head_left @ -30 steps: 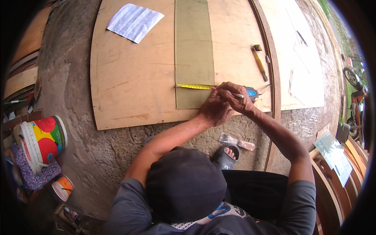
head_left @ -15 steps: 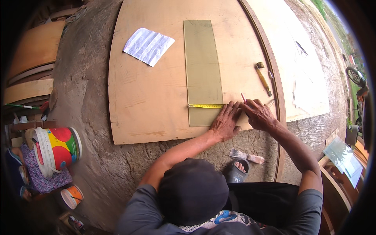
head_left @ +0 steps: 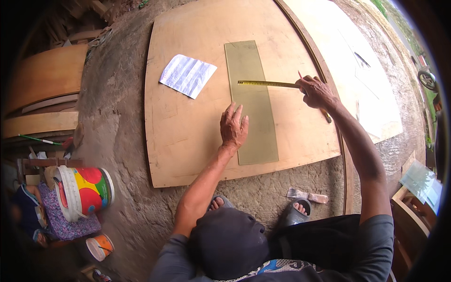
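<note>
A long greenish strip of glass (head_left: 258,131) lies on a large plywood board (head_left: 188,141). My right hand (head_left: 318,93) is closed round a tape measure, its case mostly hidden in the fingers. From it the yellow tape blade (head_left: 270,84) stretches left across the glass strip, its tip near the strip's left edge. A thin pink pencil (head_left: 299,74) pokes up from the same hand. Nearer me, my left hand (head_left: 234,126) reaches over the glass's left edge, fingers apart and holding nothing; whether it touches the glass I cannot tell.
Creased paper (head_left: 189,75) lies left of the glass. A tool with a dark end (head_left: 325,115) is partly behind my right arm. A scraper (head_left: 307,195) sits on the ground by my foot. Buckets (head_left: 89,192) and another person's limbs (head_left: 35,202) are at left; glass pieces (head_left: 420,183) lean at right.
My right hand has moved farther away, drawing the tape up along the glass strip. The left hand has lifted from the strip's right edge and shifted left. The view has also shifted slightly.
</note>
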The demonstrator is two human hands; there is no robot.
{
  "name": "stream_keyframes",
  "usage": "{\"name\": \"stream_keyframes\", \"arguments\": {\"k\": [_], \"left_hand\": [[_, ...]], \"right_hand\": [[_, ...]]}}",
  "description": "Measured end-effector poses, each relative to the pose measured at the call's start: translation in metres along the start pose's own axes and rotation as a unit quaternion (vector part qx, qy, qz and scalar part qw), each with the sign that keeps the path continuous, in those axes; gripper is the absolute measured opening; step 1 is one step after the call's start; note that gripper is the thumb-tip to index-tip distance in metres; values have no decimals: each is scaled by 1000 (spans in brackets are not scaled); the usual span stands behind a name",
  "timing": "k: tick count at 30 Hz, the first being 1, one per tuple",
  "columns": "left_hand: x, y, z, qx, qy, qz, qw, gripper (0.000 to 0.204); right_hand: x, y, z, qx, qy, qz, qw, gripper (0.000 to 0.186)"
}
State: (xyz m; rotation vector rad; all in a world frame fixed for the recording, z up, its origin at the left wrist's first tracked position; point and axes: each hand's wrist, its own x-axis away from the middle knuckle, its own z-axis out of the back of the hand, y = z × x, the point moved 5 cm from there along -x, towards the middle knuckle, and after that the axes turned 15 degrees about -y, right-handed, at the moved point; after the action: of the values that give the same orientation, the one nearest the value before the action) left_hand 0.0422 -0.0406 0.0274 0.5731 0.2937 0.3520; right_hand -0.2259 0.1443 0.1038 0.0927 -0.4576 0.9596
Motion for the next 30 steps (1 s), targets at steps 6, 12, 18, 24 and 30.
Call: {"name": "stream_keyframes", "arguments": {"k": [6,12,18,24,30], "left_hand": [[-50,-22,20,-70,-173,10,982,54],[-102,-41,25,-114,-274,16,955,72],[-161,-83,17,-53,-225,99,968,79],[-164,-95,-17,-119,-224,95,963,77],[-152,-90,-26,-165,-132,47,976,71]], "right_hand": [[-74,-8,23,-34,5,-13,999,35],[-120,-5,26,-22,-7,-8,1000,34],[-132,13,26,-3,32,-4,999,36],[-138,23,9,-15,29,-5,999,37],[-136,26,-3,-2,134,11,991,40]]}}
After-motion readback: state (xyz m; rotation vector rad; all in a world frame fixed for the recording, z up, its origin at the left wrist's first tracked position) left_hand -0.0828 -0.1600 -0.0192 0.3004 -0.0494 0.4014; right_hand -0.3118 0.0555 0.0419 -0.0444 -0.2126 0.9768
